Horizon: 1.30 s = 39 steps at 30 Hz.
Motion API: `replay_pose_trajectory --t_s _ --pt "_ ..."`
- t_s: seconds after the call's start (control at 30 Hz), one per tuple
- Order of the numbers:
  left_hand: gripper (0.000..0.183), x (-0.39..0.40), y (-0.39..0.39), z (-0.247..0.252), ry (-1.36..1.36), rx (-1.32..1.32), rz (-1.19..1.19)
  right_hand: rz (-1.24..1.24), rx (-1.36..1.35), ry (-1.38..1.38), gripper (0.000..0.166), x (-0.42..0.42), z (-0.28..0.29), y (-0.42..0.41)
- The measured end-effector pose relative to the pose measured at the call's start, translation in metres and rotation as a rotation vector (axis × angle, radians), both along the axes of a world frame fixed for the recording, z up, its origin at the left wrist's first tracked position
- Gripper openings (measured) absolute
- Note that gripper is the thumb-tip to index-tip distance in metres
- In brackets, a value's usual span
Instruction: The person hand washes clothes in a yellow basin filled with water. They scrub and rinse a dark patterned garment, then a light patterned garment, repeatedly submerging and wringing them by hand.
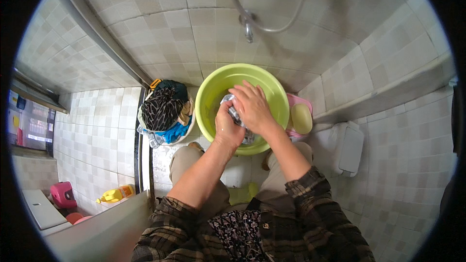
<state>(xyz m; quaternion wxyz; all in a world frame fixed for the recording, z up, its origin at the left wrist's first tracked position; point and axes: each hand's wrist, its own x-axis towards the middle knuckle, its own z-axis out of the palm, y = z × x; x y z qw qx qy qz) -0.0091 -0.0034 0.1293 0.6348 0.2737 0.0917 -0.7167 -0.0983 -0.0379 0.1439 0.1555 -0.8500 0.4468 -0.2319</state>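
A wet grey-and-white patterned cloth (pixel 237 117) is bunched between my two hands over a lime-green plastic basin (pixel 273 80). My left hand (pixel 228 125) cups it from the left with the fingers curled around it. Over its right side lies my right hand (pixel 253 108), palm pressed to the cloth and fingers stretched out. Part of the cloth hangs below my hands into the basin. The bottom of the basin is mostly hidden by my hands.
At the left, a pale tub (pixel 192 126) is heaped with dark and blue clothes (pixel 164 109). To the right, a yellowish oval dish (pixel 301 118) sits on a pink tray (pixel 307 102). A tap (pixel 248 33) with a shower hose (pixel 269 29) projects from the tiled wall ahead. A white bin (pixel 349 149) stands farther right.
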Motion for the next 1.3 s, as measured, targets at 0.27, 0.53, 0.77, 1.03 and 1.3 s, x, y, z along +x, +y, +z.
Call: replay_pose_trajectory --t_s 0.27,0.53,0.77,1.03,1.3 --pt "0.023 0.008 0.003 0.001 0.081 -0.108 0.066 0.068 0.079 -0.268 0.027 0.010 0.002 -0.005" --pt "0.021 0.008 0.014 0.027 0.051 -0.057 0.083 0.007 -0.172 -0.237 0.025 0.017 0.014 0.002" --pt "0.021 0.010 0.006 0.019 0.087 -0.046 0.097 -0.002 0.124 -0.443 0.022 0.015 0.003 -0.007" --pt "0.020 0.009 0.010 0.029 0.055 0.051 0.108 -0.167 0.409 -0.646 0.020 0.009 -0.024 -0.020" --pt "0.023 -0.001 0.009 0.032 0.050 0.055 0.080 -0.286 0.611 -0.691 0.021 -0.005 -0.027 -0.032"
